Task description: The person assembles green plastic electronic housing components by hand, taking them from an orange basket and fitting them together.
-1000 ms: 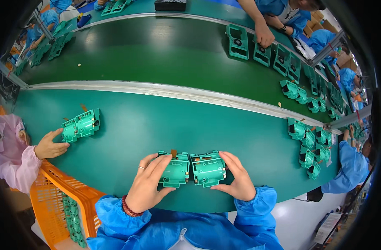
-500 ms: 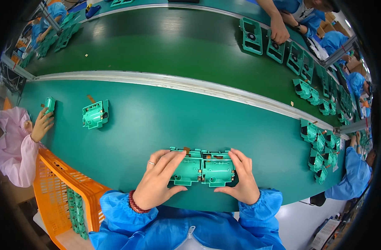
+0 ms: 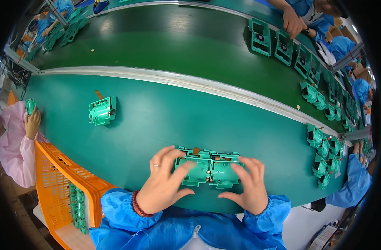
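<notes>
Two green plastic housings sit side by side on the bench in front of me, their adjoining edges touching or nearly so. Each has a curved hollow and small dark contacts; a brown flex strip sticks up from the far edge of the left housing (image 3: pixel 197 170). My left hand (image 3: pixel 164 181) is at that housing's outer end, its fingers spread and bent over the rim. Over the outer end of the right housing (image 3: pixel 224 173), my right hand (image 3: pixel 252 183) also has fingers apart, slightly blurred. Neither hand is closed round a housing; whether fingertips touch is unclear.
Another green housing (image 3: pixel 103 111) with a flex strip lies farther left. An orange crate (image 3: pixel 69 166) holding green parts stands at my left, near a pink-sleeved person (image 3: pixel 17 141). Several housings (image 3: pixel 319 166) cluster at right. Beyond a pale rail (image 3: pixel 174 85) runs a dark green belt (image 3: pixel 165 46).
My fingers have loosened from the outer ends of the two housings and spread over them. The pink-sleeved person's hand has moved left with a green part. The whole view has shifted slightly.
</notes>
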A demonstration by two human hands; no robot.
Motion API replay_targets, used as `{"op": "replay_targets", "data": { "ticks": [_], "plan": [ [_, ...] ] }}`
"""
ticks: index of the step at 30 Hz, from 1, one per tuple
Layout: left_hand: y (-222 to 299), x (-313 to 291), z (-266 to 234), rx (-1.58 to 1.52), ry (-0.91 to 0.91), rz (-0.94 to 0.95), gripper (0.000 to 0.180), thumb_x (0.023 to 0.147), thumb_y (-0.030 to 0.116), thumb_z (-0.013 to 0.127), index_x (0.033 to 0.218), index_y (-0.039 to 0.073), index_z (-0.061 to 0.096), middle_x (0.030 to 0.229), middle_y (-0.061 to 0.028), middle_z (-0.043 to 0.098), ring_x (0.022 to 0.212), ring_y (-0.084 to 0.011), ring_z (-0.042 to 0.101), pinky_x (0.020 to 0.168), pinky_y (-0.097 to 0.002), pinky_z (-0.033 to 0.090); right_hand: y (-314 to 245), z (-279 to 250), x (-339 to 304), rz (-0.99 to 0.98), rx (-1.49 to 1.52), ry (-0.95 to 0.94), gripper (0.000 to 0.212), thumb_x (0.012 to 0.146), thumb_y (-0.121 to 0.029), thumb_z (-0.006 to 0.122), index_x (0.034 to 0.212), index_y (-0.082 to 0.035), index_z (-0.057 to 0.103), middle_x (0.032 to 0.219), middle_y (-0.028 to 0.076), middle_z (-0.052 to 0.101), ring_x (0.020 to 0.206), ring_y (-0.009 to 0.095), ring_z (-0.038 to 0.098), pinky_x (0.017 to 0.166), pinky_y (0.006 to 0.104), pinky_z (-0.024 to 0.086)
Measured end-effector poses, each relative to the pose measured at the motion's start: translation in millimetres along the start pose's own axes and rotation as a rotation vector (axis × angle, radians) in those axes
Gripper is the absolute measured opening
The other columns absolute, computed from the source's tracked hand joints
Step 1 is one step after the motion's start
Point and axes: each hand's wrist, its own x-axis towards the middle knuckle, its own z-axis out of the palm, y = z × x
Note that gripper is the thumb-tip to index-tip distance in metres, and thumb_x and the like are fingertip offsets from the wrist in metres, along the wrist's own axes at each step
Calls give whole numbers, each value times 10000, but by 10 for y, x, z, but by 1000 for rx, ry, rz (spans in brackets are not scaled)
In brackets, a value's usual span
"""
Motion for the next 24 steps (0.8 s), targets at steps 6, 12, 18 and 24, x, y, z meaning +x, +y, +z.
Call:
{"op": "replay_targets", "data": {
  "ticks": [6,12,18,24],
  "plan": [
    [107,150,129,236,-153,-1,790,521,113,776,1229,79,428,1163,-132,395,1094,-338,380,869,-420,355,-133,97,149,49,-184,-167,793,545,-207,768,1252,-126,418,1201,112,393,1048,321,400,839,424,369],
    [-104,54,-122,-726,-100,-181,717,653,115,744,1260,14,375,1182,-139,421,1152,-312,386,956,-403,341,70,-78,40,124,202,-58,797,587,-150,766,1277,-65,376,1202,136,434,1092,322,421,883,408,396],
    [-69,-127,142,-2041,-52,-556,877,668,409,716,1343,83,260,1335,-222,310,1209,-470,288,967,-636,244,223,392,-361,431,2126,-21,857,734,-593,561,1342,-68,260,1357,134,317,1258,319,289,1007,529,248],
    [-18,-233,224,-2102,-88,-339,946,620,435,749,1348,103,244,1338,-211,307,1205,-519,244,928,-704,204,91,330,-336,440,2027,2,866,730,-695,439,1357,-130,243,1380,136,273,1253,351,283,989,581,234]
  ]
}}
